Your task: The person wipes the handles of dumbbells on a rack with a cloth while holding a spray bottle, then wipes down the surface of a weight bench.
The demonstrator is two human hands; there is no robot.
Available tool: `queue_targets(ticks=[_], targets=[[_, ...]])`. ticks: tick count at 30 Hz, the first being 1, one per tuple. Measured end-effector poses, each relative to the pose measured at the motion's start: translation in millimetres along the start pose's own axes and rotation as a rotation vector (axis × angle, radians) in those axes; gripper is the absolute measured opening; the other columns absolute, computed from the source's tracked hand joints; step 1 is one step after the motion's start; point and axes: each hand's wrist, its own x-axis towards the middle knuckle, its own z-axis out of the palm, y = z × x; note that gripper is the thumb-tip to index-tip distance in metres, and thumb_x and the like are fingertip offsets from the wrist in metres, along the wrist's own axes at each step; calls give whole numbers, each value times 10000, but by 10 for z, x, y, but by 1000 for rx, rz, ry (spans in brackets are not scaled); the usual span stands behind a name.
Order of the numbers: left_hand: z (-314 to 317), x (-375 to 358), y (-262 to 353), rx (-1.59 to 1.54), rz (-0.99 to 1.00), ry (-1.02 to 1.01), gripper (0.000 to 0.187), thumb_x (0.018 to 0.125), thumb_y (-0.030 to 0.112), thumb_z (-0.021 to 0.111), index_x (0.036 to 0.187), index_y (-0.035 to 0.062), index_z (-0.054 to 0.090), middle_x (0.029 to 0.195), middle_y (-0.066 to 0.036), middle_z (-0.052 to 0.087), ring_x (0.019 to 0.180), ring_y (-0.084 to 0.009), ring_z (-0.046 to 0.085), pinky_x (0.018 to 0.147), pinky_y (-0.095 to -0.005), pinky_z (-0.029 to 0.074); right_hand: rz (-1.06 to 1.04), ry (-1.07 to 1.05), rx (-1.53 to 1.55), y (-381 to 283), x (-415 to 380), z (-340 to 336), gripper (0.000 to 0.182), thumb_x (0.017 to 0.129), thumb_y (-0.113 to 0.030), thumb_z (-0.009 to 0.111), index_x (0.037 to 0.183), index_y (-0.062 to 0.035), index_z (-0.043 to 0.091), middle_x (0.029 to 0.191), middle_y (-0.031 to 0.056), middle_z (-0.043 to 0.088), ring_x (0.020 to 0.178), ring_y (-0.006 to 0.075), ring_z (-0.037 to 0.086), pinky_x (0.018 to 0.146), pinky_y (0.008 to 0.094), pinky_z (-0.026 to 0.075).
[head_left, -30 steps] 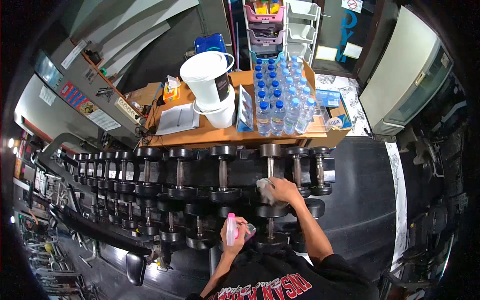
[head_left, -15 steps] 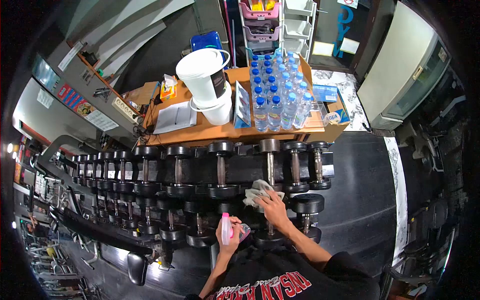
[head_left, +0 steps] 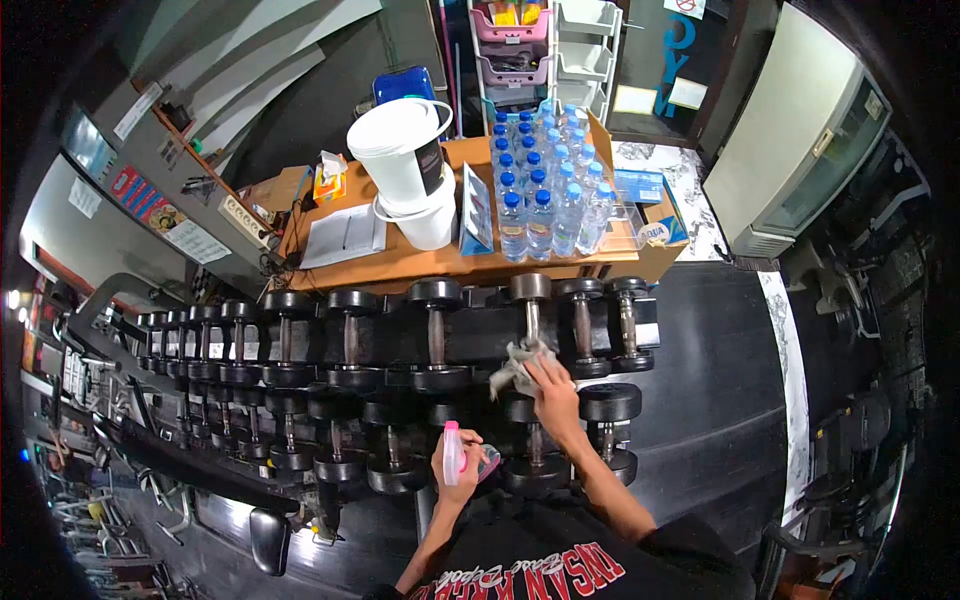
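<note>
Head view: right fingers point(head_left: 546, 374) hold cloth point(head_left: 517, 368); carton point(head_left: 657, 240) reads "AQUA".

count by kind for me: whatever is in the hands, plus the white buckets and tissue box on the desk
spray bottle: 1
cloth: 1
white buckets: 2, stacked
tissue box: 1
total: 5

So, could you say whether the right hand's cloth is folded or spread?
Neither: the cloth is bunched, with creases and a loose end.
</note>
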Motion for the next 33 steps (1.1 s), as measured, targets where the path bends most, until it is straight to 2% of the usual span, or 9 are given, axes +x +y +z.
queue_targets(ticks=[8, 15, 18, 21, 24, 26, 27, 30, 33], targets=[[32, -75, 44, -35, 5, 0, 137, 861, -73, 560, 964, 3, 512, 908, -102, 602, 648, -124, 620, 612, -256, 496, 82, 66, 117, 94, -476, 193, 656, 683, 166, 512, 1270, -119, 574, 1392, 138, 475, 1305, 372, 415, 1066, 417, 372], [32, -106, 64, -5, 14, -41, 123, 867, -65, 558, 970, -4, 527, 908, -90, 595, 640, -123, 617, 604, -245, 486, 266, 136, 361, 330, -948, 356, 491, 844, 84, 493, 1294, -106, 543, 1343, 192, 519, 1256, 346, 492, 996, 387, 437], [23, -119, 85, -4, 29, -39, 123, 866, -66, 557, 971, -8, 528, 909, -90, 592, 636, -122, 614, 604, -246, 487, 697, -18, 362, 458, -1128, 542, 340, 954, -49, 439, 1275, -85, 544, 1215, 171, 609, 1124, 317, 587, 950, 378, 462], [2, -138, 60, -16, 32, -28, 126, 863, -72, 552, 970, -10, 527, 909, -91, 590, 637, -123, 613, 605, -248, 489, 1257, 96, 1390, 642, -1071, 751, 249, 997, -148, 440, 1185, -34, 555, 1093, 88, 633, 969, 250, 623, 876, 358, 500], [-4, -170, 35, -20, 27, -27, 128, 861, -76, 548, 969, -12, 524, 904, -93, 589, 638, -125, 613, 604, -251, 492, 1276, -28, 1997, 818, -750, 831, 263, 994, -186, 389, 1131, -58, 573, 1065, 70, 634, 995, 218, 601, 895, 358, 502], [-11, -182, 46, -12, 28, -30, 129, 860, -78, 546, 969, -13, 522, 900, -95, 588, 636, -126, 613, 603, -251, 492, 606, -143, 1324, 1109, -706, 1165, 265, 989, -186, 393, 1128, -50, 573, 1070, 73, 634, 998, 219, 603, 897, 336, 503], [-15, -182, 58, 11, 54, -36, 124, 860, -75, 547, 965, -14, 523, 901, -96, 591, 634, -128, 615, 599, -252, 493, 975, -83, 1791, 1307, -591, 1367, 272, 996, -207, 390, 1125, -59, 578, 1072, 83, 639, 1002, 227, 609, 902, 337, 502], [-12, -202, 63, 33, 65, -29, 116, 860, -68, 554, 957, -13, 524, 893, -96, 601, 629, -130, 620, 593, -254, 495, 1497, 355, 1958, 617, -381, 794, 277, 1006, -241, 401, 1122, -66, 581, 1089, 74, 642, 1017, 216, 610, 904, 331, 501], [-28, -223, 52, 60, 51, -9, 107, 859, -56, 565, 948, -9, 526, 875, -93, 615, 625, -127, 625, 586, -254, 495, 1222, 219, 2209, 404, -581, 538, 357, 1032, -293, 338, 1251, -55, 491, 1192, 121, 596, 1097, 285, 590, 968, 459, 482]])
